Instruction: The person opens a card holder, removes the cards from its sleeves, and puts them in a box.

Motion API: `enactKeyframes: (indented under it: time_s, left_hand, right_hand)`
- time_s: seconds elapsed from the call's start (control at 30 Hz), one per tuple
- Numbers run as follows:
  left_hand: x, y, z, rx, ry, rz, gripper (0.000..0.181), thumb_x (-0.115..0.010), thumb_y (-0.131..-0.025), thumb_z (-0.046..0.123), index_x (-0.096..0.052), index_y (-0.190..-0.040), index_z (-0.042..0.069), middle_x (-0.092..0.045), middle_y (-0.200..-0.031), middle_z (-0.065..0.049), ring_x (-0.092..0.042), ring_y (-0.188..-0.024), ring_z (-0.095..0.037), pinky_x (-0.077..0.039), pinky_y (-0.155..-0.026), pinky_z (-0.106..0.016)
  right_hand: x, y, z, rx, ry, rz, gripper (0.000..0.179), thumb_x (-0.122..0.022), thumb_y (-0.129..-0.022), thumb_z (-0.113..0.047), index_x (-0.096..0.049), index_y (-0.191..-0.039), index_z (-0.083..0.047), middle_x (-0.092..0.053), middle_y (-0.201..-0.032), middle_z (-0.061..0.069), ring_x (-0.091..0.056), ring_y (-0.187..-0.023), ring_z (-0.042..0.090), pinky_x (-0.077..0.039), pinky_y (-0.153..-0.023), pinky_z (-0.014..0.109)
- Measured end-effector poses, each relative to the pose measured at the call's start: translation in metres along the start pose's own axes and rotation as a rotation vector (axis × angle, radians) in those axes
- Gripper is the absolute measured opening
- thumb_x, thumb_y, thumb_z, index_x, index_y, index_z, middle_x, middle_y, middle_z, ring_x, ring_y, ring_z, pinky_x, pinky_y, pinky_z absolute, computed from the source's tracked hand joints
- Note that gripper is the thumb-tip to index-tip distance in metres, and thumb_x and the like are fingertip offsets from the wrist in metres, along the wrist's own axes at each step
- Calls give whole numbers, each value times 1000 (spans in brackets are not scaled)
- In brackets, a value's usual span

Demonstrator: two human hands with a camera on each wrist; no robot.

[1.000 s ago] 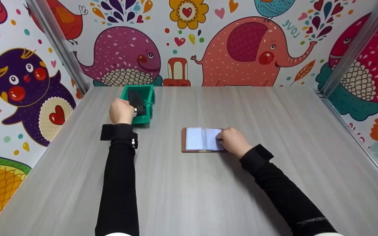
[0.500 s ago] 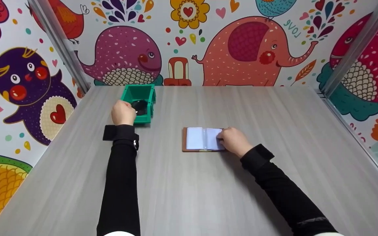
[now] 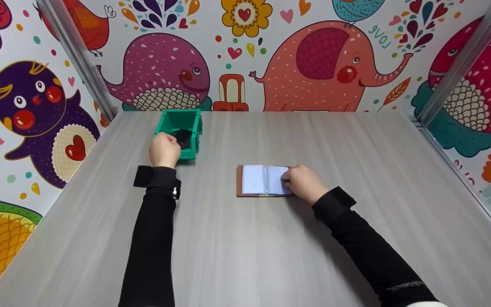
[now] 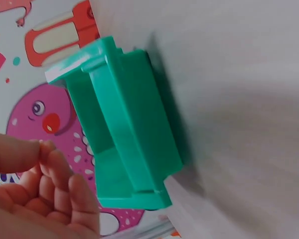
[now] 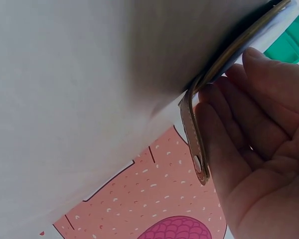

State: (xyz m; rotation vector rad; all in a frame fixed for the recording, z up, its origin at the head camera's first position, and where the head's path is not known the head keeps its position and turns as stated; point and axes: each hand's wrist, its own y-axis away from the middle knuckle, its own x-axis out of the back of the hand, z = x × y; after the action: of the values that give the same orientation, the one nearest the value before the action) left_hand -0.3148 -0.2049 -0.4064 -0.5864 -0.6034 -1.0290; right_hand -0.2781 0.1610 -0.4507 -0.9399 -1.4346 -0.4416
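Observation:
A brown card holder (image 3: 254,181) with whitish plastic sleeves lies spread flat on the table. At its right edge is my right hand (image 3: 305,183), its thumb over the right sleeve and its other fingers curled against the edge. The right wrist view shows the holder's brown snap strap (image 5: 195,144) against those fingers. My left hand (image 3: 164,150) is at the near left rim of a green bin (image 3: 195,138), fingers loosely curled and thumb against a fingertip (image 4: 45,149), with nothing visible between them. Inside the bin, a flat black thing (image 3: 182,137) lies partly hidden.
The pale wood-grain table (image 3: 245,251) is bounded by a back wall (image 3: 245,55) and side walls with cartoon animals. Metal posts (image 3: 79,64) stand at the corners.
The black thing, earlier raised upright at my left hand with light lettering showing, now lies low in the bin. My left hand has drawn slightly back and right. My right hand stays put.

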Motion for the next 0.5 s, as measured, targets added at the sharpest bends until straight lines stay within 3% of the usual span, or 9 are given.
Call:
enactKeyframes:
  time_s: [0.2,0.5]
  left_hand:
    - [-5,10,2,-63,-3,-6,22,-48,-100,12,-65,-93,-1,-67,-103,-20,-62,-93,-36,-48,-85,-47]
    - [-17,28,10,-169,40,-24,17,-50,-97,8,-62,-90,-2,-65,-95,-22,-61,-87,-37,-47,-82,-46]
  right_hand:
    - [1,-2,1,6,-7,-9,20,-74,-77,8,-61,-68,-4,-63,-69,9,-58,-65,28,-49,-62,40]
    - [0,-2,1,2,6,-27,21,-75,-78,6,-61,-67,-5,-64,-70,9,-59,-67,29,-49,-64,42]
